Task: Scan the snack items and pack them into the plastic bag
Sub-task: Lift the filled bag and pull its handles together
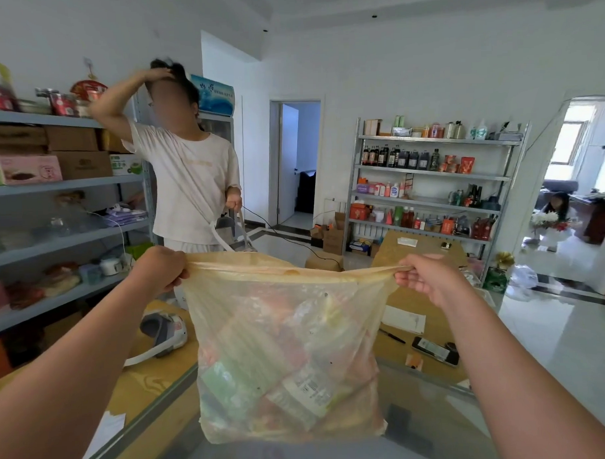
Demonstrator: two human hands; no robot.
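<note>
Translucent plastic bag [288, 350] hangs upright (snack items [300, 390] inside).

wooden counter [428, 249]: phone [435, 350], paper slip [404, 319], pen [392, 336].

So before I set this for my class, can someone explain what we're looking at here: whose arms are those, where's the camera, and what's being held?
There is one picture, from a camera worn on a person's head, so the two bare arms are the wearer's own. The left hand and right hand each grip one top corner of a translucent plastic bag, stretched between them and holding packed snack packets. Below is a shop counter with a phone and a scanner. Another person stands opposite.
</note>
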